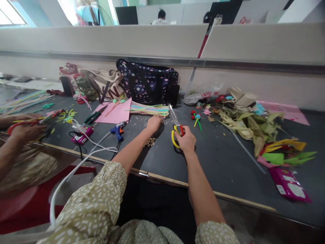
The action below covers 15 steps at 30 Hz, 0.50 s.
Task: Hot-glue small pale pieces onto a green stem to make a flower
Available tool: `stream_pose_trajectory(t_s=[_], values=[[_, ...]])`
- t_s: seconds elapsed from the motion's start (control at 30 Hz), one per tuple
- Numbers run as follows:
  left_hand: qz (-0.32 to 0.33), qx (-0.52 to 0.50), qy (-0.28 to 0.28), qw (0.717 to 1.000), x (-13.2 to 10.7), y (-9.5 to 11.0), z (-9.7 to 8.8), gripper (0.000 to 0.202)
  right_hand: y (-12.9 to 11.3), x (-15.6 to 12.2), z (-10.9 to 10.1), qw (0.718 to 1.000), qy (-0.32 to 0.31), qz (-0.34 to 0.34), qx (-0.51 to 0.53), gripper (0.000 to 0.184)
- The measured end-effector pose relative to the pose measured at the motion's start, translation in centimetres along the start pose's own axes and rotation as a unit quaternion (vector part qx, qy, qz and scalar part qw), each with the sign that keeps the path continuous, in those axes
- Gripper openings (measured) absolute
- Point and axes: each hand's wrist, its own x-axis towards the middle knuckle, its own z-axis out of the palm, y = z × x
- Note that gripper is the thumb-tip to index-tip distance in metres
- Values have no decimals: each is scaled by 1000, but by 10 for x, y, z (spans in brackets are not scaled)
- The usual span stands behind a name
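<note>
My right hand (187,139) grips the yellow and red handles of a pair of scissors (175,126), whose steel blades point up and away over the dark table (218,159). My left hand (154,123) reaches forward with its fingers curled on the near end of a bundle of pastel coloured straws (148,109) lying flat on the table. A small heap of cut pale bits (150,141) lies under my left forearm.
A blue glue gun (117,130), a pink device (81,138) with white cable, a pink sheet (114,112) and green scissors (94,116) lie left. A dotted dark bag (147,83) stands behind. Dried husks (243,125) and coloured paper scraps (284,152) lie right. Another person's hands (22,130) work at far left.
</note>
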Motion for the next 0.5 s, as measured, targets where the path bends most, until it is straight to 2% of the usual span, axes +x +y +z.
stream_pose_trajectory(t_s=[0.23,0.37,0.43,0.47,0.5], values=[[-11,-4,-8,1000,1,-1,3,15,-3,0,-1,1000,-6,3,7,53],[-49,-107,56,991,-8,-2,0,11,-4,-1,-2,1000,-2,1,1,55],[-93,-226,90,965,-15,-3,-4,8,-4,-2,-1,1000,-3,-3,-5,54],[-123,-304,99,940,-20,-3,-7,7,-5,-2,-1,1000,-6,-7,-8,53],[-149,-392,105,902,-24,-3,-10,8,-5,-3,-1,1000,-11,-12,-12,52]])
